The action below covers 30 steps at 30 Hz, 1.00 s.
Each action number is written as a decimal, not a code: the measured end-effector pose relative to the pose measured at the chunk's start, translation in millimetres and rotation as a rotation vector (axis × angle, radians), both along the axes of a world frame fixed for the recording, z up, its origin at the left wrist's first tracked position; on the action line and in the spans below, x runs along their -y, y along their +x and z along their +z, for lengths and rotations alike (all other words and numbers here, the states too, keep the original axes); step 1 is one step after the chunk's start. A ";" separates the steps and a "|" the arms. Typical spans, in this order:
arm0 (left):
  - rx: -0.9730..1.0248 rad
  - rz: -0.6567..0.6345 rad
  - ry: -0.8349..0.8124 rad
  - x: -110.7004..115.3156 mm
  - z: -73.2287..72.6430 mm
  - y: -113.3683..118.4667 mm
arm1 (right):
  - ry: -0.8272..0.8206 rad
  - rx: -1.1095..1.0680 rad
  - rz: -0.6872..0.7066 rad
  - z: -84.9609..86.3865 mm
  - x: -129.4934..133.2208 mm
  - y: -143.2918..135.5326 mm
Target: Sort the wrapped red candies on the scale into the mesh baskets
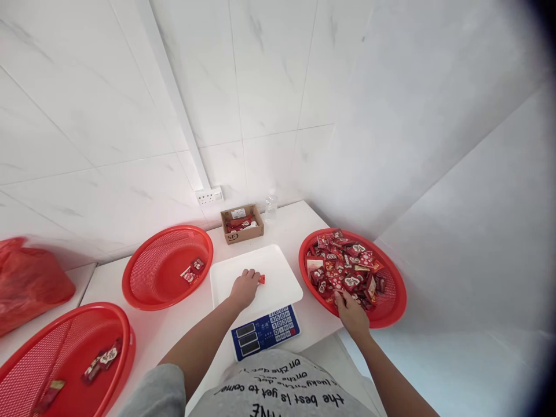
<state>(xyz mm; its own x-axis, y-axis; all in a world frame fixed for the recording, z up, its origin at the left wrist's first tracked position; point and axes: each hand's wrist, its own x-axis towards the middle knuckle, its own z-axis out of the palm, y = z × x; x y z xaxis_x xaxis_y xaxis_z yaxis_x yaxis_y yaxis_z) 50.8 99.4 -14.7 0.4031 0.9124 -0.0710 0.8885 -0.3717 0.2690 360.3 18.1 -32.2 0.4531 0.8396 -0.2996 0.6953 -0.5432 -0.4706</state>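
The packets (351, 282) look to me like glossy film, the baskets (167, 271) shiny plastic, the box (248, 234) matt cardboard, the wall tiles (271, 75) smooth.

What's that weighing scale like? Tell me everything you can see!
The digital scale sits on the white table, beside a packet-heaped red basket. Its flat, round-cornered white tray looks plastic. A blue panel has three dark display windows and number keys. The left hand is over the tray, fingers at a small red packet.
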 end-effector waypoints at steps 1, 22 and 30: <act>0.006 0.032 0.014 0.7 2.6 -4.2 | -0.007 0.001 0.001 -0.1 -0.1 0.1; 0.586 0.424 -0.159 39.4 34.5 -60.4 | 0.399 -0.530 -0.021 37.3 -20.0 -53.1; 1.034 0.392 -0.797 72.9 33.2 17.1 | 0.141 -1.125 0.315 45.1 -9.7 -143.7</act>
<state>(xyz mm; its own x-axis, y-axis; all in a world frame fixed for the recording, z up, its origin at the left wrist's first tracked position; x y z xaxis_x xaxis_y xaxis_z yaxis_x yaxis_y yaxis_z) 67.9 26.5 18.5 0.3188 0.8320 -0.4541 0.1625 0.4240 0.8909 216.6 27.8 13.0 -0.2409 0.9249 -0.2941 -0.0555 -0.3156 -0.9473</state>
